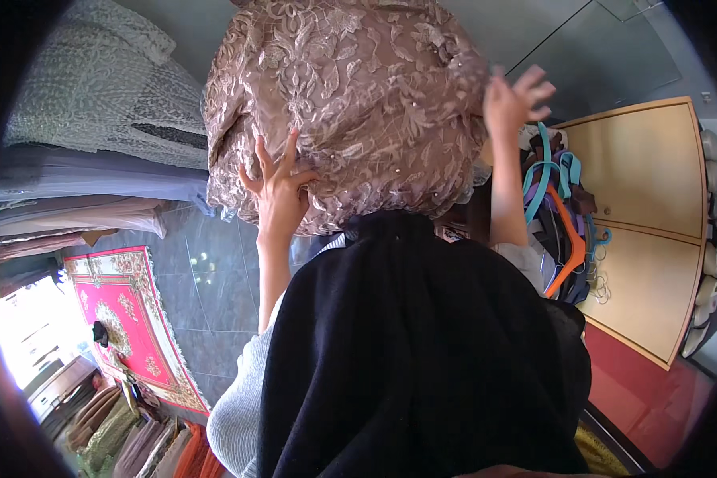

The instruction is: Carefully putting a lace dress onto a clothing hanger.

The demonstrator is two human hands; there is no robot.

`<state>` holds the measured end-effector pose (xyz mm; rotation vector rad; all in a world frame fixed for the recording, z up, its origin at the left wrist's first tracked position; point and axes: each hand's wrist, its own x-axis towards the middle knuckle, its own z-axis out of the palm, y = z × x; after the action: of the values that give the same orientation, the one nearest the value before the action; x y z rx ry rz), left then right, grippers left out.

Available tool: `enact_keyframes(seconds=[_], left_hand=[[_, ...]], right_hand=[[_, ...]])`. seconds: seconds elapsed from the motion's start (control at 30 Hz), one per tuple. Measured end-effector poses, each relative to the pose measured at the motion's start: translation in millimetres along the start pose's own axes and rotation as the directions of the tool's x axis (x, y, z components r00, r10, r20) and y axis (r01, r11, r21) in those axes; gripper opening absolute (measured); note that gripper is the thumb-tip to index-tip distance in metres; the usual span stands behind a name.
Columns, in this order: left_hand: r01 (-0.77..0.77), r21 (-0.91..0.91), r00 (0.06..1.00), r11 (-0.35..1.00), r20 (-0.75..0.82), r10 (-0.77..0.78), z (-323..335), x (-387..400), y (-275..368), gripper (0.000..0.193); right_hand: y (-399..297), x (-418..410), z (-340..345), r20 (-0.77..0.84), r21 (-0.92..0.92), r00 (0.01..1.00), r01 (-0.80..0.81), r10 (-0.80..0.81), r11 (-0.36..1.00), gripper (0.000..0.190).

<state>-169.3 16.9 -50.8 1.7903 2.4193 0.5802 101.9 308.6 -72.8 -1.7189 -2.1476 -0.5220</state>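
A bulky dusty-pink lace garment (364,119), embroidered with leaves and dotted with small beads, fills the upper middle of the view. On its lower left part lies my left hand (281,188), fingers spread, thumb and fingertips touching the lace; no fold is plainly gripped. My right hand (517,101), slightly blurred, is raised at the garment's right edge with its fingers apart and nothing between them. Whether its near side touches the lace is hard to tell.
Gowns (107,95) hang at the left. A red patterned rug (131,322) lies on grey floor tiles. On the right are an orange hanger (567,245), turquoise straps (541,179) and a wooden cabinet (639,173). More clothes (107,424) stand at lower left.
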Motion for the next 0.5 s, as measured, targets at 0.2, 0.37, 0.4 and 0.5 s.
enact_keyframes(seconds=[0.2,0.37,0.4,0.5], left_hand=[[-0.01,-0.171,0.99,0.985,-0.142,-0.014,-7.5,8.2,21.2,0.035],[-0.206,-0.313,0.977,0.927,-0.127,0.174,-25.5,37.5,80.6,0.044],[-0.215,-0.366,0.976,0.905,-0.103,0.19,-32.9,38.5,90.1,0.044],[-0.189,-0.402,0.978,0.896,-0.155,0.137,-24.1,34.3,84.1,0.043]], right_hand=[[-76.0,-64.2,-101.4,0.023,0.543,0.801,0.492,-0.598,0.68,0.056],[-74.3,-71.5,-95.0,-0.075,0.673,0.803,0.479,-0.592,0.564,0.026],[-55.6,-56.5,-90.0,-0.066,0.694,0.815,0.453,-0.576,0.56,0.017],[18.9,-22.2,-74.4,-0.055,0.801,0.873,0.329,-0.485,0.5,0.014]])
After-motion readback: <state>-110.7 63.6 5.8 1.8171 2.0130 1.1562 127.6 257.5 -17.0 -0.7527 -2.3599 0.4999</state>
